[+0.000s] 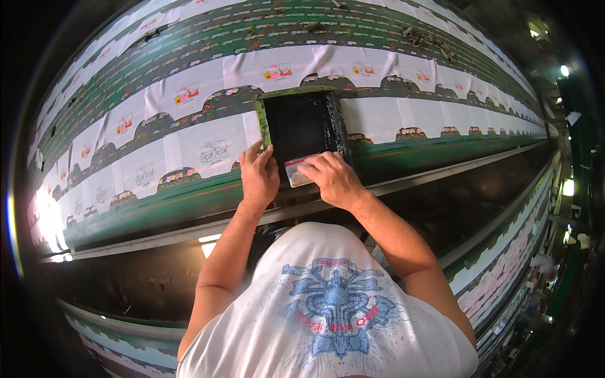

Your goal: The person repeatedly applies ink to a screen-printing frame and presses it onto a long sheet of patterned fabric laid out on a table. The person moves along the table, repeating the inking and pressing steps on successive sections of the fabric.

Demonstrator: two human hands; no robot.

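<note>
A screen-printing frame with a black inner field and worn green edges lies on the long printing table, over a row of white fabric pieces. My left hand grips the frame's near left corner, fingers bent. My right hand holds a small flat squeegee-like piece with a red strip along its top, at the near part of the black field. The nearby pieces on the left carry pale outline prints, and those in the row behind have coloured cartoon prints.
A metal rail runs along the table's near edge. Further rows of fabric show at lower right, past a dark gap. Dark scraps lie on the far rows. Lights glow at the right.
</note>
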